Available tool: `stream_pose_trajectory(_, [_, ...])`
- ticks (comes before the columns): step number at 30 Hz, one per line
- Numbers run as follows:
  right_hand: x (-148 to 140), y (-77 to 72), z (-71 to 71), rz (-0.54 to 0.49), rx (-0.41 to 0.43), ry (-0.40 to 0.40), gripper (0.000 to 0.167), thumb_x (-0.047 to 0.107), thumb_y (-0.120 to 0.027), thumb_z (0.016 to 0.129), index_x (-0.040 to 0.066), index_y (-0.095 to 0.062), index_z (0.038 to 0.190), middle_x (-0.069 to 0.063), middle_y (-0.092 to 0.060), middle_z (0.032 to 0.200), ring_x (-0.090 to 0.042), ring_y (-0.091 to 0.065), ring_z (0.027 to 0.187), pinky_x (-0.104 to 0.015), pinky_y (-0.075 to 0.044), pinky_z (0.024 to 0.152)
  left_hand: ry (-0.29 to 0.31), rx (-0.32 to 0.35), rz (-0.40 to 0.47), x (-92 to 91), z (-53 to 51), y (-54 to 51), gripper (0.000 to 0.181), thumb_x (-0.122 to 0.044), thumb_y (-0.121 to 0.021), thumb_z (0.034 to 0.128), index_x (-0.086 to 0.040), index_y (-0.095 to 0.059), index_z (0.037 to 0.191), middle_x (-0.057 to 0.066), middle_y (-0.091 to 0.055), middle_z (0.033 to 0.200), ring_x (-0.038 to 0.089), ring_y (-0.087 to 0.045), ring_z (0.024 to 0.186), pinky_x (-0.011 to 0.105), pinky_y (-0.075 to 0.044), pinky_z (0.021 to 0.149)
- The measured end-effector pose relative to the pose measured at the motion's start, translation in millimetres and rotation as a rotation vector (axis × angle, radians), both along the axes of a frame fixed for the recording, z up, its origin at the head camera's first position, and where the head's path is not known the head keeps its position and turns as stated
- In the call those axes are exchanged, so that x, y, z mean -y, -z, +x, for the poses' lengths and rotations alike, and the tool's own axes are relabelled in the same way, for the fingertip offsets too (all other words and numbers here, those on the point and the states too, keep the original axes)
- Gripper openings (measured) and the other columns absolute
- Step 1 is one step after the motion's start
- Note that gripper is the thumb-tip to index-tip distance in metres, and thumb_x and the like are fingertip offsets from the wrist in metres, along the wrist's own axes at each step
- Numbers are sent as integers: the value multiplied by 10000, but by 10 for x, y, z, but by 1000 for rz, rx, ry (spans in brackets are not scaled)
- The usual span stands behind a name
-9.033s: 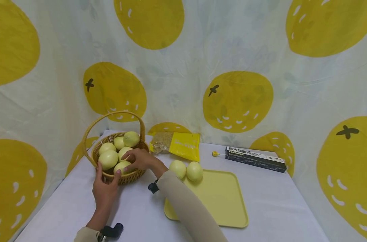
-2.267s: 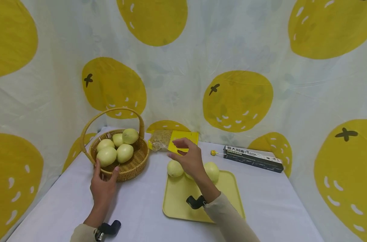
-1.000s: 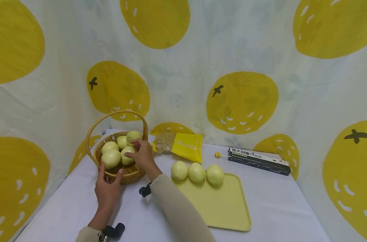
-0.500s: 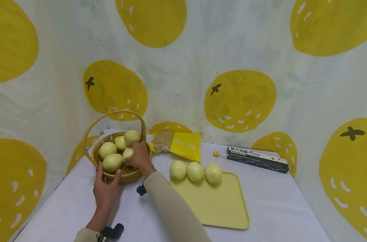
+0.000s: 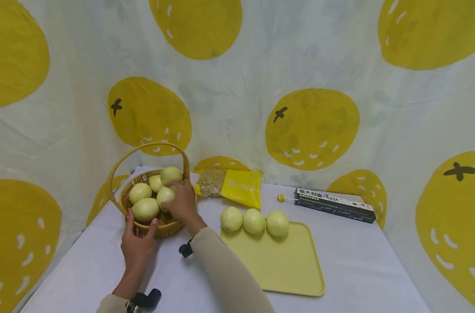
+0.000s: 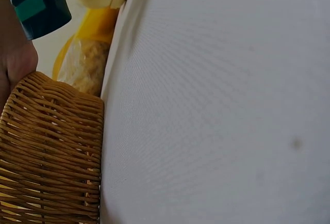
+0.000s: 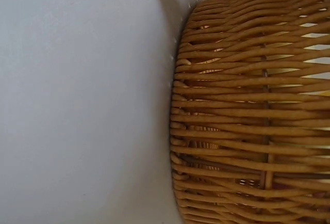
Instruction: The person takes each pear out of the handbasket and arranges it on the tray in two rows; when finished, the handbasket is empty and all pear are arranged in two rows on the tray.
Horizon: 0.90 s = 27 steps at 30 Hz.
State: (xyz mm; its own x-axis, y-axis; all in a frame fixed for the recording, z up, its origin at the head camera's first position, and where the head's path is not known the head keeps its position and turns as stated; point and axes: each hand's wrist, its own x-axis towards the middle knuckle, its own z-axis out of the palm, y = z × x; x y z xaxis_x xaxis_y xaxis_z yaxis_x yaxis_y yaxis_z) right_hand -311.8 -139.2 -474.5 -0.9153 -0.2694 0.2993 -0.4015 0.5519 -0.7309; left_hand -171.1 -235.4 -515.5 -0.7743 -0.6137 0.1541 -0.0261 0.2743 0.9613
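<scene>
As the right hand grips fruit, its forearm slants leftward.

Fruit-printed fabric backs a white-covered table.

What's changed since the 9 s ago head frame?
One pale fruit went rightward from the basket to the tray, making a row of three. The right hand let it go and now grips another fruit, inside the basket. Unchanged: left hand at the basket's near side, yellow bag, black box.
</scene>
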Motion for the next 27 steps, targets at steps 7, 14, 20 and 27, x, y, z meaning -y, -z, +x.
stream_pose_trajectory(7, [-136, -51, -34, -270, 59, -176, 579, 203, -967, 778, 289, -750, 1308, -36, -568, 1243, -97, -593, 1073, -216, -574, 881, 3, -16, 3, 20, -40, -11, 936, -395, -744, 1004, -264, -150, 1715, -36, -102, 1765, 243, -178, 1637, 506, -292, 1315])
stream_pose_trajectory(14, [-229, -34, -24, -388, 125, -341, 580, 162, -945, 803, 248, -741, 1339, -26, -602, 1312, -119, -670, 1128, -314, -635, 938, 3, -6, 8, 15, -4, -13, 943, -359, -750, 1006, -235, -142, 1716, -17, -96, 1769, 255, -167, 1641, 505, -281, 1323])
stream_pose_trajectory(20, [-272, -77, -50, -530, 207, -449, 569, 106, -922, 827, 220, -730, 1350, 79, -653, 1362, -295, -683, 1207, -252, -626, 898, -10, 0, -10, 34, -11, -25, 932, -387, -738, 1011, -231, -147, 1715, -9, -96, 1773, 267, -170, 1643, 505, -282, 1320])
stream_pose_trajectory(27, [-360, -76, -11, -572, 251, -472, 572, 50, -906, 829, 240, -730, 1339, 172, -663, 1369, -328, -662, 1247, -234, -623, 894, -10, 36, -36, 26, -17, 1, 937, -432, -726, 1011, -239, -143, 1719, -8, -110, 1776, 285, -178, 1646, 528, -311, 1305])
